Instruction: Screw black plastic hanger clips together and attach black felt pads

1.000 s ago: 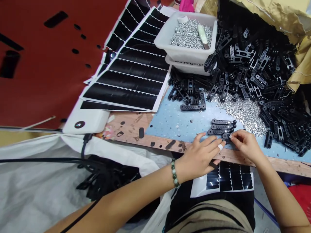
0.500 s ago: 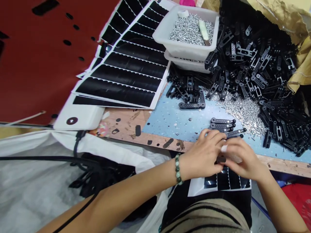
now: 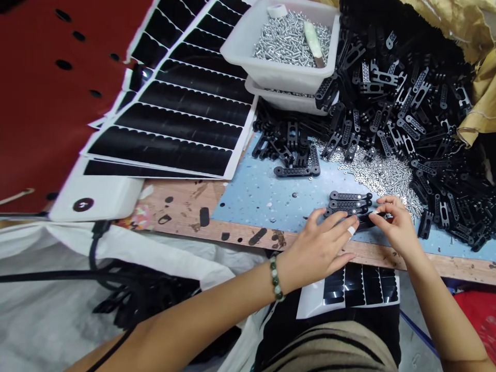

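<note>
Hands just apart, both at a narrow black plastic piece (image 3: 365, 223) on the wearer's side of the white rectangular plastic tub of silver screws (image 3: 279, 75), and to its right. Left hand (image 3: 318, 247): fingers spread, tips over the near end; cannot tell whether they press. Right hand (image 3: 399, 222): thumb and forefinger appear pinched on the far end.

Just beside, between hands and tub: short row of black, perforated plastic bars with round ends (image 3: 346, 203). Right of tub: tangled heap of black plastic parts (image 3: 406, 103); nearer the wearer than the tub, and right, loose small silver hardware (image 3: 391, 178) on the counter (image 3: 186, 201).

Handling, judged by look: light, stiff, hard moulded plastic; not fragile, though narrow ends might snap if forced. Smooth faces could slip; a pivoting end might swing. Best hold seems mid-length, across the long edges, with the second hand steadying one end.
</note>
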Demonstrator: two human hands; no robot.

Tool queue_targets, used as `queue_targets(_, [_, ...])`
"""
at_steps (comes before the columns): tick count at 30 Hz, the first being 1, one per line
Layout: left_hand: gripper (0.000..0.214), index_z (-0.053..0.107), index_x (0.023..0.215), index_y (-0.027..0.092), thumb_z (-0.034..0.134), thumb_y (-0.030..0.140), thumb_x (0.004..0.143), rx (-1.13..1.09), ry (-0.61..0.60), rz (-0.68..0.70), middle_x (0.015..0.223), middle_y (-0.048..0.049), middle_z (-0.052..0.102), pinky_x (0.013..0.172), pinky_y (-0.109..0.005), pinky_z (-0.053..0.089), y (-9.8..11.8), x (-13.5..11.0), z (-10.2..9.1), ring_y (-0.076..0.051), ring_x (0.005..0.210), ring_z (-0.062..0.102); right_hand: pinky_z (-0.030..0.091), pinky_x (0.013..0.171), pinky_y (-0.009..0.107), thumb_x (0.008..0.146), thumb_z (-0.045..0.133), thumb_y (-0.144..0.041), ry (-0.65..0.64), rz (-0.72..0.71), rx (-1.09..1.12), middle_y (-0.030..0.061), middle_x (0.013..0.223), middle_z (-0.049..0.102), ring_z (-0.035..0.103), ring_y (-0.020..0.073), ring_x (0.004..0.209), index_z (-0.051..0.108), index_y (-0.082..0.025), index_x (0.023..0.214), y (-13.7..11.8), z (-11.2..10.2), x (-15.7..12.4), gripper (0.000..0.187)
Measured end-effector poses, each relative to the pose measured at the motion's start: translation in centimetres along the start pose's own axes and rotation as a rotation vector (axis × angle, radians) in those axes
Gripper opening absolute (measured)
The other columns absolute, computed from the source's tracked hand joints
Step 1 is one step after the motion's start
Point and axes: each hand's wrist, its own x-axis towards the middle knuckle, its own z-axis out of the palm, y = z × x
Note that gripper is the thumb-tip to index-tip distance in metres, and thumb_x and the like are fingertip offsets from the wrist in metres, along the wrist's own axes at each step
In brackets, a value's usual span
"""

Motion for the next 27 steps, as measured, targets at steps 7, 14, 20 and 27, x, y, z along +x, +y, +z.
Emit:
queue_targets(7, [0.04, 0.05, 0.128, 0.018, 0.048, 0.034, 0.092, 0.145, 0.049, 0.0, 0.133, -0.0062, 0.055, 0.105, -0.047, 0.021, 0.5, 0.2, 0.4, -0.024, 0.123, 0.043, 0.046, 0.065, 0.032, 0.078, 0.059, -0.029, -0.025, -0.025, -0.167, 0.0067, 0.097, 0.056, 0.053, 0.0162, 0.072, 0.059, -0.018, 0.069, -0.5, 0.9, 0.2, 0.014])
queue_targets(14, [0.038, 0.051, 0.127, 0.014, 0.046, 0.028, 0.091, 0.131, 0.067, -0.026, 0.124, -0.0081, 0.06, 0.104, -0.046, 0.023, 0.9, 1.0, 0.5, -0.023, 0.116, 0.048, 0.046, 0.065, 0.032, 0.083, 0.057, -0.036, 0.0, -0.155, -0.503, 0.0045, 0.085, 0.053, 0.054, 0.0185, 0.074, 0.053, -0.02, 0.074, -0.3, 0.7, 0.0, 0.02])
queue_targets(20, [0.036, 0.05, 0.125, 0.014, 0.046, 0.023, 0.09, 0.108, 0.128, 0.005, 0.12, -0.0082, 0.061, 0.102, -0.046, 0.024, 0.7, 1.1, 0.6, -0.023, 0.116, 0.048, 0.048, 0.07, 0.038, 0.082, 0.061, -0.043, 0.373, -0.328, -0.634, 0.0132, 0.108, 0.05, 0.053, 0.0257, 0.095, 0.049, -0.019, 0.109, 0.7, -1.5, -1.1, 0.038])
queue_targets(27, [0.018, 0.058, 0.101, 0.015, 0.045, 0.021, 0.092, 0.095, 0.121, 0.077, 0.097, -0.0078, 0.063, 0.078, -0.035, 0.042, 1.1, -0.1, 0.5, -0.022, 0.093, 0.055, 0.047, 0.084, 0.041, 0.09, 0.047, -0.015, -0.091, -0.512, -0.509, 0.0072, 0.099, 0.062, 0.054, 0.0219, 0.095, 0.055, -0.022, 0.103, 2.7, -1.6, -3.8, 0.017])
